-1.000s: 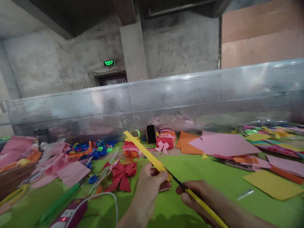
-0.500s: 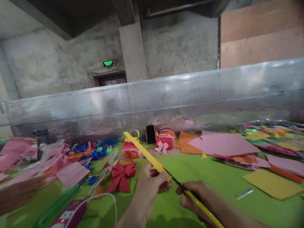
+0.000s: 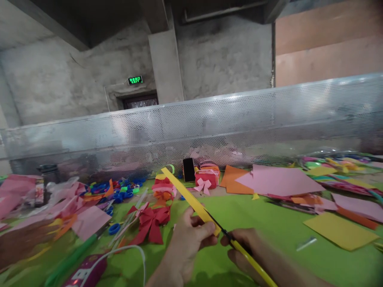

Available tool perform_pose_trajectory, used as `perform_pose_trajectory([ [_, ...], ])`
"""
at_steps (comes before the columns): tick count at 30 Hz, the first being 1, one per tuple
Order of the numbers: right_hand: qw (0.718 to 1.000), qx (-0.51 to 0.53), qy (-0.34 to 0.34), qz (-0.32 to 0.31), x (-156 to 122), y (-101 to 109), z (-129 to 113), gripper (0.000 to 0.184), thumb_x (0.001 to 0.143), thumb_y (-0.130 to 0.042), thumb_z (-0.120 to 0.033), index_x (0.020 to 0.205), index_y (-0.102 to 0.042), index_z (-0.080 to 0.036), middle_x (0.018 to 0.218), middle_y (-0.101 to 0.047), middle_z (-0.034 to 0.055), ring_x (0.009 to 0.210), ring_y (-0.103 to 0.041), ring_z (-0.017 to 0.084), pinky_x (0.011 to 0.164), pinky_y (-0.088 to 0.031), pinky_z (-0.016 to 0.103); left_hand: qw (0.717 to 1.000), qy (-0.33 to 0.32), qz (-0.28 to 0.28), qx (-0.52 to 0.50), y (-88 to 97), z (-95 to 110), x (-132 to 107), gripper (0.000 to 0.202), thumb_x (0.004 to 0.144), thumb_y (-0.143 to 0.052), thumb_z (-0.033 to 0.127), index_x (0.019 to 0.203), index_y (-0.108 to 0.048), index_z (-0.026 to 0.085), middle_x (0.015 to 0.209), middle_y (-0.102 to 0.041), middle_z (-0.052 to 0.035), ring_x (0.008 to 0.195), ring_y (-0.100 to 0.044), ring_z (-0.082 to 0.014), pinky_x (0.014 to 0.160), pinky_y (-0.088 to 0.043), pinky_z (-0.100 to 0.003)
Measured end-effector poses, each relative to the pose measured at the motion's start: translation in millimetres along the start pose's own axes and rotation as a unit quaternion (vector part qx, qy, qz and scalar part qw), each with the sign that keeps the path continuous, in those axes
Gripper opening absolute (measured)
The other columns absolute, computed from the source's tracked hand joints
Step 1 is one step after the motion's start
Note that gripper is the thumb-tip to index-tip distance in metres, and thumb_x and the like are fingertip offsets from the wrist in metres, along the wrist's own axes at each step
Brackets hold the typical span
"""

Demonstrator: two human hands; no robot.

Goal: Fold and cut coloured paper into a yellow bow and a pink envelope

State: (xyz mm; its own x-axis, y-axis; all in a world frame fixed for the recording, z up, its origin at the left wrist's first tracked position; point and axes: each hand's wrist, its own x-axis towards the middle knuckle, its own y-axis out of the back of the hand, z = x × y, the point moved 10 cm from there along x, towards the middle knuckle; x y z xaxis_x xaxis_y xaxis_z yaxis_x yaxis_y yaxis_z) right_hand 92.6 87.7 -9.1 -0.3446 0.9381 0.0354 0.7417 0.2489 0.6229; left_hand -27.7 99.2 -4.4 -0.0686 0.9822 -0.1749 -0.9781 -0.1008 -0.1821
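My left hand (image 3: 188,245) pinches the near end of a long yellow paper strip (image 3: 187,196), which slants up and away to the left. My right hand (image 3: 244,249) grips yellow-handled scissors (image 3: 239,249). Their dark blades lie along the strip's near end, right beside my left thumb. Both hands hover low over the green table cover (image 3: 263,231). A red paper bow (image 3: 151,223) lies just left of my left hand.
Pink sheets (image 3: 281,181), orange sheets and a yellow sheet (image 3: 341,231) lie to the right. A phone (image 3: 188,169) and small paper gift boxes (image 3: 206,177) stand by the perforated metal screen (image 3: 209,127). Blue rings, a green pen and a purple device with a white cable lie left. Another person's blurred arm (image 3: 26,243) reaches in at far left.
The other person's arm has come further in at the left edge. My hands and the strip have shifted slightly right and down; my grip is unchanged.
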Motion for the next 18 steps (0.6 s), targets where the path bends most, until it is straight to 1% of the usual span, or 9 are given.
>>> perform_pose_trajectory([
  [3, 1.0, -0.007, 0.011, 0.013, 3.5, -0.2, 2.4, 0.015, 0.068, -0.046, -0.012, 0.069, -0.061, -0.015, 0.052, -0.044, -0.0044, 0.044, -0.037, 0.007, 0.043, -0.026, 0.019, 1.0, -0.004, -0.006, 0.004, -1.4, 1.6, -1.0, 0.042, 0.065, -0.068, 0.001, 0.103, -0.055, 0.013, 0.074, -0.065, -0.0044, 0.058, -0.062, -0.0126, 0.051, -0.053, -0.021],
  [5, 1.0, -0.011, -0.006, 0.004, 4.2, -2.5, 4.5, 0.015, 0.07, -0.046, -0.014, 0.071, -0.061, -0.016, 0.052, -0.047, -0.0036, 0.04, -0.037, 0.007, 0.039, -0.026, 0.019, 1.0, -0.006, -0.006, 0.006, -1.6, 2.2, -1.2, 0.044, 0.065, -0.068, 0.002, 0.105, -0.055, 0.013, 0.074, -0.065, -0.0042, 0.058, -0.062, -0.0127, 0.05, -0.052, -0.021],
  [6, 1.0, -0.015, -0.017, -0.001, 3.9, -3.6, 5.1, 0.013, 0.071, -0.046, -0.016, 0.069, -0.059, -0.016, 0.052, -0.047, -0.0036, 0.038, -0.036, 0.007, 0.037, -0.025, 0.019, 1.0, -0.005, -0.005, 0.004, -1.5, 2.1, -1.4, 0.045, 0.065, -0.069, 0.002, 0.106, -0.054, 0.013, 0.074, -0.065, -0.0038, 0.058, -0.063, -0.0128, 0.05, -0.052, -0.021],
  [7, 1.0, -0.018, -0.023, -0.002, 3.2, -3.7, 4.1, 0.013, 0.072, -0.047, -0.017, 0.065, -0.057, -0.016, 0.05, -0.045, -0.0038, 0.037, -0.035, 0.007, 0.036, -0.024, 0.019, 1.0, -0.002, -0.004, 0.001, -1.5, 1.9, -1.7, 0.047, 0.064, -0.069, 0.001, 0.107, -0.054, 0.013, 0.072, -0.064, -0.0033, 0.058, -0.063, -0.013, 0.05, -0.053, -0.021],
  [9, 0.999, -0.025, -0.023, 0.012, 1.4, -0.7, -0.7, 0.019, 0.074, -0.046, -0.02, 0.056, -0.049, -0.017, 0.048, -0.038, -0.0044, 0.038, -0.031, 0.006, 0.035, -0.023, 0.018, 1.0, 0.001, -0.002, -0.003, -1.8, 1.9, -2.4, 0.049, 0.064, -0.069, 0.001, 0.109, -0.052, 0.013, 0.07, -0.063, -0.0023, 0.058, -0.063, -0.0134, 0.05, -0.053, -0.021],
  [12, 0.999, -0.034, -0.013, 0.03, -0.4, 2.5, -7.5, 0.024, 0.077, -0.045, -0.02, 0.053, -0.043, -0.017, 0.047, -0.033, -0.0048, 0.041, -0.029, 0.006, 0.037, -0.023, 0.018, 1.0, 0.005, -0.002, -0.003, -2.0, 1.9, -3.0, 0.051, 0.065, -0.067, 0.0, 0.111, -0.05, 0.012, 0.069, -0.063, -0.0018, 0.058, -0.063, -0.0137, 0.05, -0.052, -0.021],
  [15, 0.999, -0.034, -0.017, 0.016, 0.9, -1.6, -5.7, 0.022, 0.076, -0.045, -0.02, 0.054, -0.046, -0.017, 0.048, -0.033, -0.0046, 0.043, -0.029, 0.006, 0.038, -0.023, 0.018, 1.0, 0.003, -0.006, 0.002, -1.4, 1.0, -2.1, 0.051, 0.065, -0.067, 0.001, 0.112, -0.048, 0.011, 0.07, -0.062, -0.002, 0.06, -0.063, -0.0141, 0.05, -0.052, -0.021],
  [18, 0.999, -0.028, -0.012, 0.021, 3.2, -3.3, -0.6, 0.017, 0.074, -0.046, -0.016, 0.059, -0.053, -0.015, 0.05, -0.037, -0.0047, 0.044, -0.032, 0.006, 0.039, -0.022, 0.018, 0.999, 0.0, -0.033, 0.008, -5.4, -0.7, -2.0, 0.055, 0.063, -0.07, 0.004, 0.113, -0.046, 0.011, 0.074, -0.063, -0.003, 0.062, -0.063, -0.015, 0.05, -0.052, -0.022],
])
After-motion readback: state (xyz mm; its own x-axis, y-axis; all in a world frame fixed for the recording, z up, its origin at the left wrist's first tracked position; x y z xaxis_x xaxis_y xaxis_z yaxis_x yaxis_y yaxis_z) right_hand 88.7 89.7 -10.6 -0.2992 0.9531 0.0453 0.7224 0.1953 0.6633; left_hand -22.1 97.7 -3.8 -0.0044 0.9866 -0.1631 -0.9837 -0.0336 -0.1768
